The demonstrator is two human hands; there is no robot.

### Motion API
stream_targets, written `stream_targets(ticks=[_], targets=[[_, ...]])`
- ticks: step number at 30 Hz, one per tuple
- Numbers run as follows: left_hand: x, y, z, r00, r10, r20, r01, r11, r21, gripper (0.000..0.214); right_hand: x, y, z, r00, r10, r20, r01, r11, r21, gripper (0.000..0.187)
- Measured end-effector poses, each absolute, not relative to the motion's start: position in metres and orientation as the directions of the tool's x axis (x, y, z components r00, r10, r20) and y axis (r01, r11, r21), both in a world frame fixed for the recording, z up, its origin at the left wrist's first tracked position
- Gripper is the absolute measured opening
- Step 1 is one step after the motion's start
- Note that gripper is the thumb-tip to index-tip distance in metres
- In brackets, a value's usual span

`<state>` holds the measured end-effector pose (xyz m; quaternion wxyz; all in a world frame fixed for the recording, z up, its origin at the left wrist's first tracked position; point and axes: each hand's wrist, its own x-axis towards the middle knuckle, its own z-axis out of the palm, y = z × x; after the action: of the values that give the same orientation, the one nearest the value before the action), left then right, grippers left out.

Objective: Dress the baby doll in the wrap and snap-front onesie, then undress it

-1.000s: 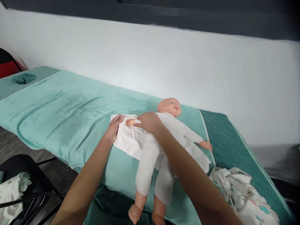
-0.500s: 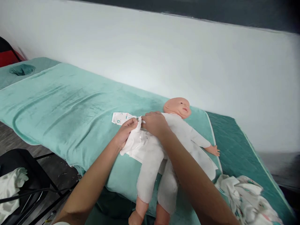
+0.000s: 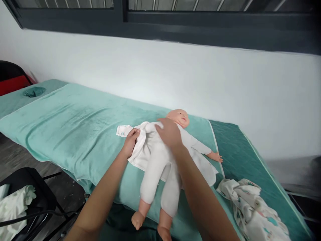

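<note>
A baby doll in white clothing lies on its back on the green-covered bed, its head away from me and its bare feet toward me. My left hand pinches the edge of the white garment, which is spread open beside the doll's body. Over the doll's chest is my right hand, slightly blurred, its fingers spread and apparently holding nothing. A patterned white sleeve sticks out past my left hand. The doll's arm on the right stretches out, its small hand bare.
A crumpled patterned cloth lies at the bed's right end. At lower left stands a black chair with a white cloth on it. The green bed cover runs left toward a face hole. A white wall borders the back.
My right hand has come off the bunched cloth and moved over the doll's chest, fingers spread. My left hand still grips the garment, now pulled wider. The view has tilted upward.
</note>
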<state>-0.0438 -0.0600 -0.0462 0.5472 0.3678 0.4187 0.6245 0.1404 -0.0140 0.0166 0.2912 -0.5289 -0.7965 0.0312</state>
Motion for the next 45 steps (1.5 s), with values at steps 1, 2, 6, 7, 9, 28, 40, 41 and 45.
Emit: stream_targets(ticks=[1,2,6,7,9,28,40,41,45], targets=[[-0.045,-0.059,-0.047,-0.158,0.987,0.013,-0.359,-0.07,0.931,0.032,0.156,-0.018,0.012,-0.159,0.855,0.493,0.809,0.399,-0.432,0.031],[-0.046,-0.059,-0.048,-0.175,0.984,0.023,-0.343,-0.083,0.936,0.032,0.173,-0.023,0.006,-0.045,0.84,0.54,0.795,0.358,-0.49,0.032],[-0.044,-0.056,-0.045,-0.211,0.976,0.056,-0.27,-0.113,0.956,0.031,0.227,-0.049,-0.027,0.351,0.833,0.427,0.746,0.027,-0.665,0.034],[-0.043,-0.056,-0.044,-0.215,0.974,0.066,-0.25,-0.121,0.961,0.03,0.234,-0.055,-0.033,0.37,0.848,0.379,0.737,-0.02,-0.675,0.035],[-0.04,-0.058,-0.041,-0.219,0.972,0.086,-0.206,-0.132,0.97,0.029,0.243,-0.063,-0.04,0.359,0.886,0.292,0.747,-0.085,-0.66,0.037],[-0.006,-0.02,0.039,-0.198,0.98,0.027,0.056,-0.016,0.998,0.026,0.242,-0.051,-0.047,-0.016,0.971,0.238,-0.069,0.236,-0.969,0.038],[0.002,-0.017,0.045,-0.379,0.918,0.117,0.315,0.009,0.949,0.031,0.243,-0.05,-0.056,-0.076,0.968,0.238,-0.118,0.228,-0.966,0.043],[0.005,-0.018,0.048,-0.368,0.92,0.133,0.324,-0.007,0.946,0.031,0.244,-0.052,-0.055,-0.093,0.967,0.238,-0.116,0.226,-0.967,0.043],[0.009,-0.031,0.053,-0.237,0.962,0.134,0.37,-0.039,0.928,0.029,0.244,-0.055,-0.052,-0.191,0.957,0.219,-0.109,0.201,-0.973,0.046]])
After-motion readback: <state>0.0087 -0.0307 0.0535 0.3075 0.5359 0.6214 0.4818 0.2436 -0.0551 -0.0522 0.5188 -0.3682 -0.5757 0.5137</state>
